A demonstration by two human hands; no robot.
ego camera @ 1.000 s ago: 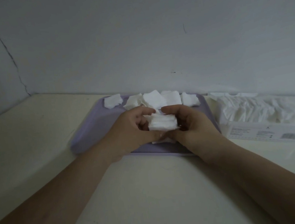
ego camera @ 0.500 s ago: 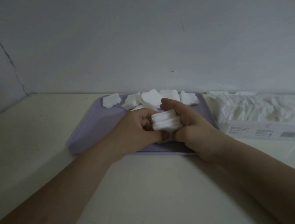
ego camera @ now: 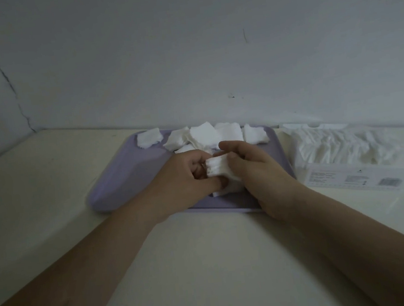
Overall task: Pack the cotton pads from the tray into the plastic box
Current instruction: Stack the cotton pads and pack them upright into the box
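Your fingers [ego camera: 232, 146] are curled from both sides around a small stack of cotton pads [ego camera: 216, 167]: the left hand [ego camera: 181, 178] grips it with the thumb below and the other fingers bent behind it, and the right hand [ego camera: 256, 171] holds it with the thumb on the front and the index finger over the top. Both forearms reach over the pale table [ego camera: 209, 266]. The stack is held just above the near part of the purple tray [ego camera: 122, 177], and one flat pad [ego camera: 226, 190] lies on the tray beneath your hands. Farther, several loose pads [ego camera: 202, 135] lie in a row along the far edge of the tray. Just beside the tray on the right stands the clear plastic box [ego camera: 297, 151], with many white pads inside and a white label [ego camera: 351, 179] on its front. Behind all is a grey wall [ego camera: 183, 53].
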